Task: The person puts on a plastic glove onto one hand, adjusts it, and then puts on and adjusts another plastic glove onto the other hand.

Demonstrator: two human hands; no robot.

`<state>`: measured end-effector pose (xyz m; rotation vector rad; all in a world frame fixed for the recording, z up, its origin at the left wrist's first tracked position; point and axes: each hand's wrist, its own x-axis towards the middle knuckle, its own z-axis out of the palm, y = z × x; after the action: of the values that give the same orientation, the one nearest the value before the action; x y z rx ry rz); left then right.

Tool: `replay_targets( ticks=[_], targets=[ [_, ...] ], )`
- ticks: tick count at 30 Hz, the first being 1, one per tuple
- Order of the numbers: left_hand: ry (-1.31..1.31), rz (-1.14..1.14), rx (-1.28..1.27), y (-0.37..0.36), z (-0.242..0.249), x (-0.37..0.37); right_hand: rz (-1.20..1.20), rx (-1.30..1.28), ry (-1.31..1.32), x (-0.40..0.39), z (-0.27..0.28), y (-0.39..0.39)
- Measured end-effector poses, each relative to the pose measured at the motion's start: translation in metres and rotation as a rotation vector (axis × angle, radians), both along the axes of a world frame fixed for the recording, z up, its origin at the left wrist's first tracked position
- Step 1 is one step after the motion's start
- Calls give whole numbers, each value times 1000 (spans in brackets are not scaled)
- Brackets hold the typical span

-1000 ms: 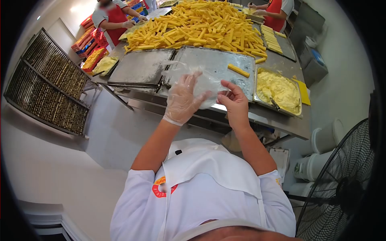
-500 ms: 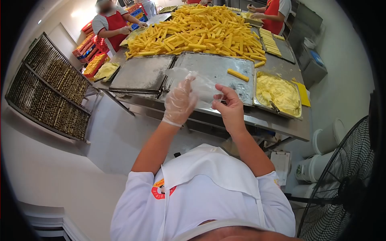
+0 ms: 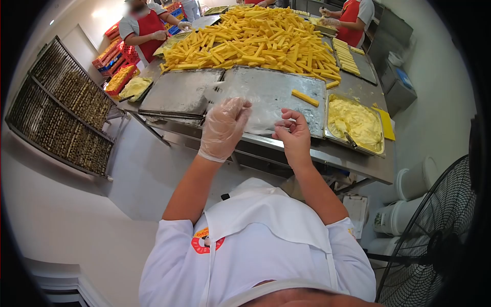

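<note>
My left hand [image 3: 224, 129] wears a clear plastic glove and pinches the edge of a second clear, loose plastic glove [image 3: 260, 113]. Bare, my right hand [image 3: 295, 137] has thumb and fingers closed on the other side of that thin film. The film hangs crumpled between both hands, above the front of a metal tray [image 3: 245, 77]; its exact shape is hard to make out. One yellow stick [image 3: 305, 97] lies on this tray, beyond my right hand.
A large heap of yellow sticks [image 3: 261, 38] covers the table behind the trays. To the right is a pan of pale yellow cream [image 3: 354, 122]. Co-workers in red aprons [image 3: 148, 33] stand around the table. A black fan [image 3: 432, 240] is close on my right; a rack [image 3: 64, 107] leans at left.
My left hand has shifted slightly left and down, turning a little. My right hand stays almost in place, and the film between them has changed its folds.
</note>
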<state>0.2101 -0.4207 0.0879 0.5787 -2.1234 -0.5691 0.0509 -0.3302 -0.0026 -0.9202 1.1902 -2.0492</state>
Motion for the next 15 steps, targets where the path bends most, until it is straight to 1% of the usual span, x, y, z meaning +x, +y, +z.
replay_targets(
  ticks=[2,3,5,6,9,14,15],
  targets=[
    [17,-59,200,2,-8,-5,-40,-23,59,-1,-3,-2],
    [23,-90,299,2,-10,-7,-65,-20,154,-3,-6,-2],
    [-21,-107,408,1,-7,-10,-115,-10,342,-7,-11,-1],
    [-44,-114,465,2,-7,-11,-133,17,360,-7,-10,1],
    [24,-90,264,13,-3,-22,-174,71,415,-5,-9,4],
    [30,-159,189,16,-9,-38,-211,90,489,-14,-23,6],
    [29,-163,177,19,-10,-40,-207,73,449,-14,-23,7]
  ],
)
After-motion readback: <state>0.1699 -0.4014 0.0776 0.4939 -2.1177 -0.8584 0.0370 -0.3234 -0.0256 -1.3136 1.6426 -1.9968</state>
